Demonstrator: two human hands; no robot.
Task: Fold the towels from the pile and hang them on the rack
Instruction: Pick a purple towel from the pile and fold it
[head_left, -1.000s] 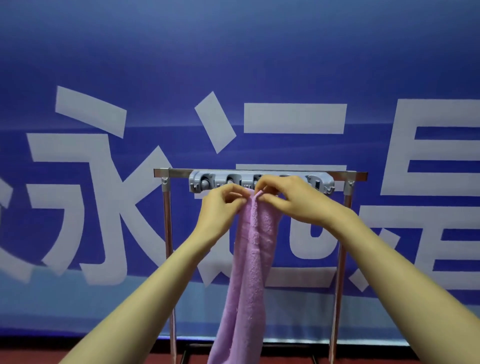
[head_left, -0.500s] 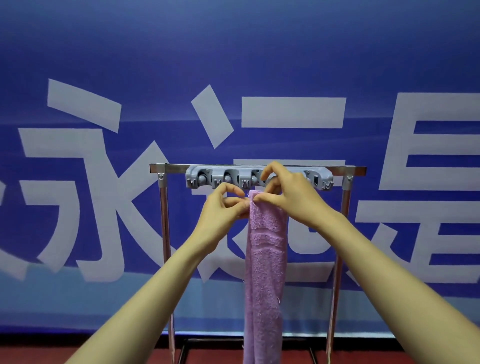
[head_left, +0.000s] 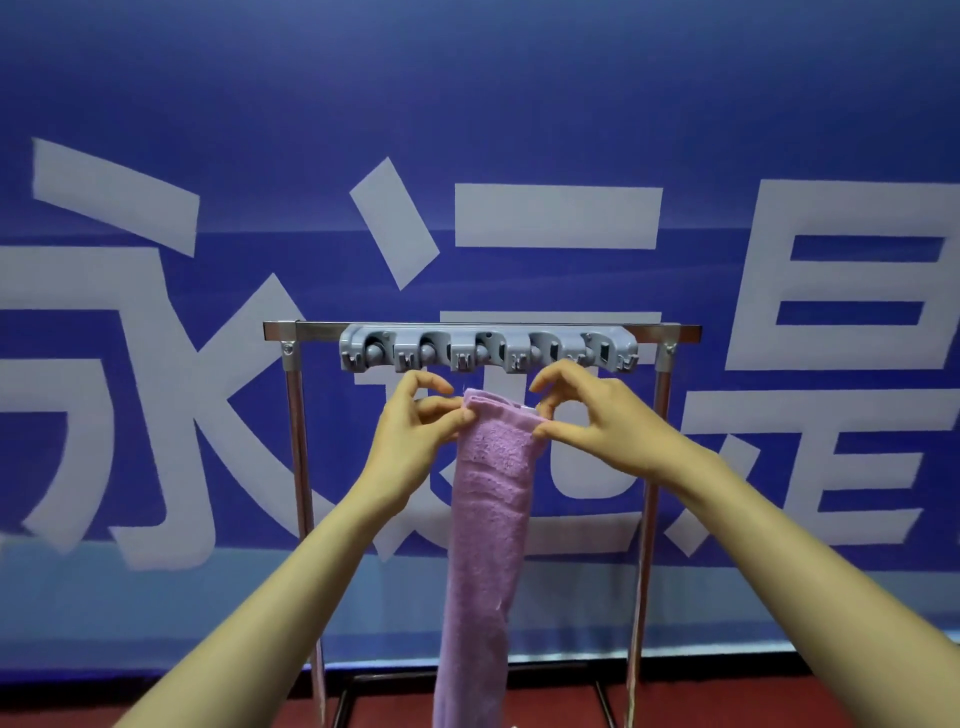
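Both left hand and right hand pinch the towel beneath the rack's grey hook strip.

Both arms were stretched up and forward, and both were bare. The left arm ran in from the lower left and the right arm from the lower right. The two hands were close together at the same height. The left hand pinched the top left edge of the towel with its thumb and fingers. The right hand pinched the top right edge. On each hand the first finger was bent and lifted above the pinch.
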